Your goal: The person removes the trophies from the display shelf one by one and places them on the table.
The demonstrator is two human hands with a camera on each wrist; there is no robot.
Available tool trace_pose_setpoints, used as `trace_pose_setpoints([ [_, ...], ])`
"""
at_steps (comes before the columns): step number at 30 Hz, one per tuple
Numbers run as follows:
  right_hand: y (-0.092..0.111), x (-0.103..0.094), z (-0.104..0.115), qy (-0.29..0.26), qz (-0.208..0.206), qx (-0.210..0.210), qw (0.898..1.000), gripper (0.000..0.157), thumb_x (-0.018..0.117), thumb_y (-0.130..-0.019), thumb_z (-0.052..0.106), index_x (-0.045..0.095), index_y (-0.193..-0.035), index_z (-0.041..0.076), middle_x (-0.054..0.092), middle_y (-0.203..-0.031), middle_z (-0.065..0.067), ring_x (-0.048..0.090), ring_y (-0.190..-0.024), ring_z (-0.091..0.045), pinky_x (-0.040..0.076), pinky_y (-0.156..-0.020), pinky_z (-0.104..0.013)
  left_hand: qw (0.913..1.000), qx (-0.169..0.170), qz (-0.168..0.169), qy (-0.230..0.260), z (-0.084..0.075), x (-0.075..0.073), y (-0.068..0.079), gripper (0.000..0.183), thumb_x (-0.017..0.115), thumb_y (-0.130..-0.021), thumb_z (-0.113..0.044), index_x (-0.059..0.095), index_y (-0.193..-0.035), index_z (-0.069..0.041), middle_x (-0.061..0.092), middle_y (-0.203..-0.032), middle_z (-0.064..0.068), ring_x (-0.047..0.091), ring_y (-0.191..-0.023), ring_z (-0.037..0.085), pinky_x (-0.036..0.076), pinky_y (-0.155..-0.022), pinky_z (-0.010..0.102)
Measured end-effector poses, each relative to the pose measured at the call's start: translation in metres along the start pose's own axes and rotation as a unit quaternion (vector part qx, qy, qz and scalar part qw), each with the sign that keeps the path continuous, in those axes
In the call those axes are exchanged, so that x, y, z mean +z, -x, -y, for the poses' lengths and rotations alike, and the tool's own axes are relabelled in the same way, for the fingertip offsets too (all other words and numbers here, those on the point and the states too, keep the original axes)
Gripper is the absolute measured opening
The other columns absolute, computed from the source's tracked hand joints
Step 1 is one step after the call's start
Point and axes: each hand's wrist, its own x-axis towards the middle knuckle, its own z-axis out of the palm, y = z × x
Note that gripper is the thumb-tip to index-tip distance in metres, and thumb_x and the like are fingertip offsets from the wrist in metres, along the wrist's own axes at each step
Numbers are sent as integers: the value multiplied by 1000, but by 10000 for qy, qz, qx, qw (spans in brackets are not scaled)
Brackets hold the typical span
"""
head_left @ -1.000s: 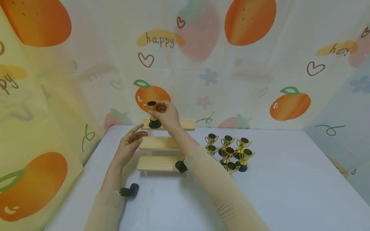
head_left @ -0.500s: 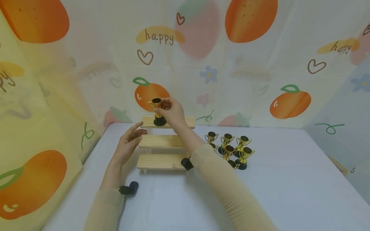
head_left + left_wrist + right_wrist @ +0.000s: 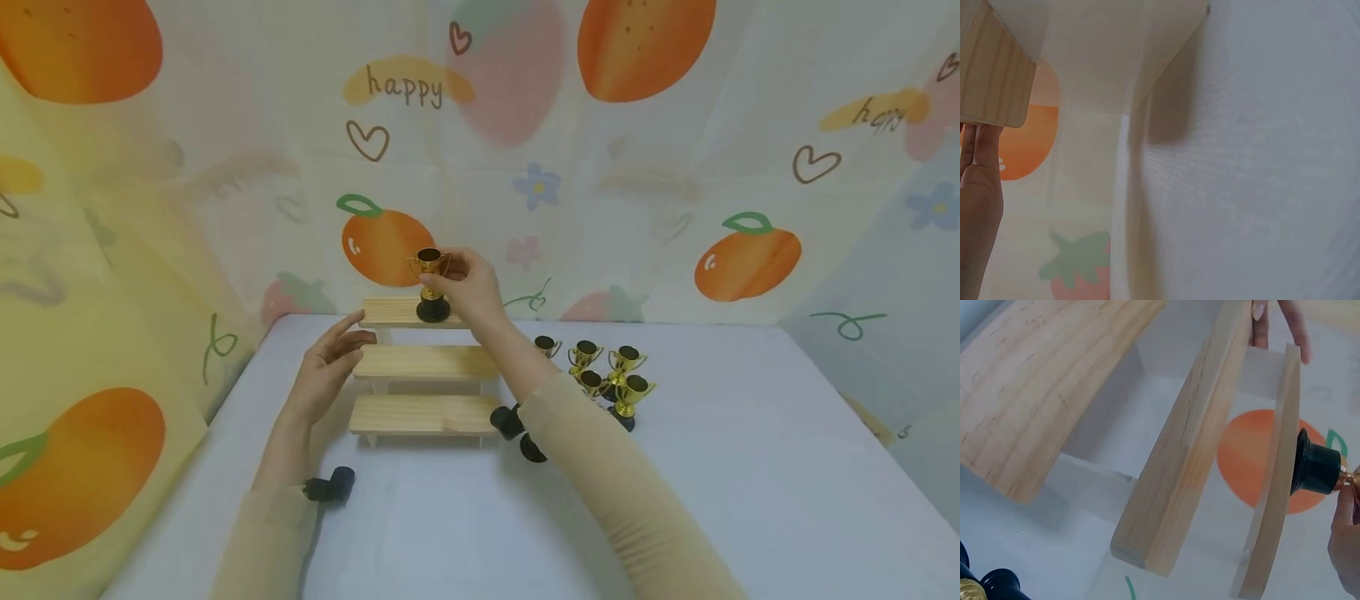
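Note:
My right hand (image 3: 476,287) pinches a small gold trophy (image 3: 431,275) by its cup and handle, and the trophy stands upright at the top step of a three-tier wooden shelf (image 3: 420,362). In the right wrist view the trophy's black base (image 3: 1319,464) meets the top board, with the right fingers (image 3: 1344,509) at its gold stem. My left hand (image 3: 324,375) is at the shelf's left end, its straight fingertips touching the edge of the top board. From the left wrist view, the left fingers (image 3: 986,147) reach up against the board end (image 3: 997,75).
Several more gold trophies (image 3: 627,360) stand grouped on the white table (image 3: 750,467) right of the shelf, some hidden behind the right forearm. A printed fruit cloth (image 3: 637,183) hangs behind the table, and another stretch (image 3: 90,317) covers the left side.
My right hand has slid the trophy rightward along the top board, from near its left end toward the middle. The left hand keeps its place at the board's left end.

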Motion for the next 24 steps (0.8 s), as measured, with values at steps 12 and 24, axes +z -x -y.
trace_pose_setpoints([
  [12, 12, -10, 3, -387, 0, 161, 9991, 40, 75, -86, 8, 61, -123, 8, 66, -118, -9, 65, -109, -21, 54, -93, -28, 10000, 48, 58, 43, 0, -1, 1, 55, 50, -102, -5, 35, -154, -19, 64, -116, -16, 52, -117, 3, 40, -98, 11],
  [24, 34, -30, 9, -441, 42, 112, 9990, 37, 74, -87, 8, 62, -122, 8, 65, -112, -3, 64, -109, -19, 52, -98, -31, 9999, 34, 93, -77, -1, -2, 1, 55, 50, -102, -6, 35, -154, -19, 63, -118, -14, 52, -118, 4, 40, -99, 11],
])
